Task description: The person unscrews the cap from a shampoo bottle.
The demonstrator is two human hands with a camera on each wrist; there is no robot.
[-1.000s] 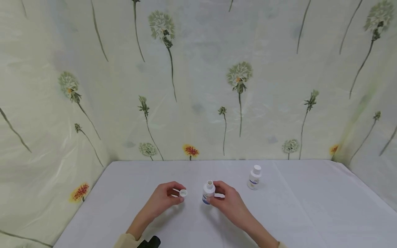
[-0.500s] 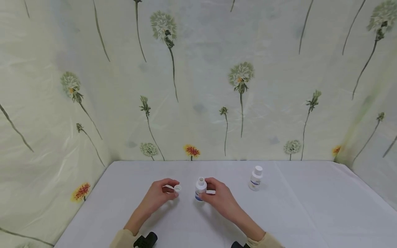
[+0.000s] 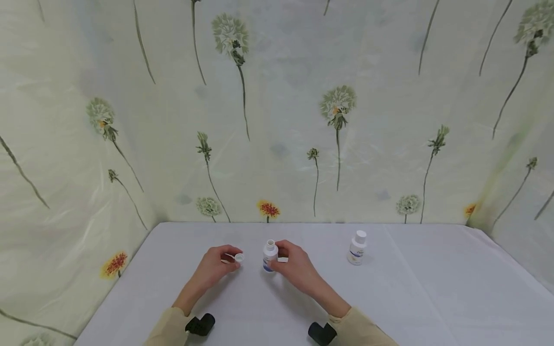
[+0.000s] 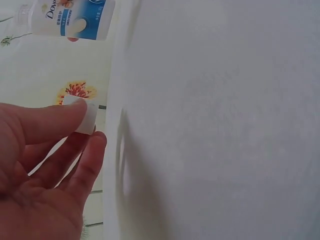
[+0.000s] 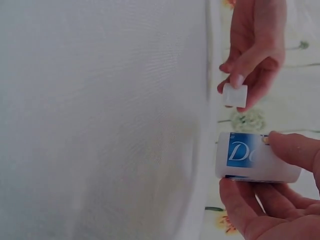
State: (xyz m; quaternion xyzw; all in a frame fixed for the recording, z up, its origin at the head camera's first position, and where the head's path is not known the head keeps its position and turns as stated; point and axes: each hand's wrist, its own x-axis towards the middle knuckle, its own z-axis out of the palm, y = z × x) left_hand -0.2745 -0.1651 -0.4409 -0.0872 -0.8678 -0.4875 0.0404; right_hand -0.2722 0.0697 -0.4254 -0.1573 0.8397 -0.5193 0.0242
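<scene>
My left hand (image 3: 213, 265) pinches a small white bottle cap (image 3: 239, 258) between thumb and fingertips. In the head view the cap's hollow underside faces up. My right hand (image 3: 297, 266) grips a small white lotion bottle (image 3: 270, 254) by its side, with the fingers behind it and the thumb in front. That bottle is upright and its mouth is uncovered. The left wrist view shows "Dove" and a blue band on its label (image 4: 80, 17). Cap and bottle are apart, side by side, both held up off the table. What is inside the bottle cannot be seen.
A second white bottle (image 3: 357, 248), its cap on, stands upright at the back right of the table. White cloth covers the table (image 3: 415, 298). A curtain (image 3: 277, 110) printed with dandelions hangs behind and at both sides. Black wrist cameras (image 3: 322, 332) sit at the sleeves.
Both hands have moved left and a little farther from me, carrying the cap and the open bottle. The second bottle has stayed in place. The head view has shifted slightly.
</scene>
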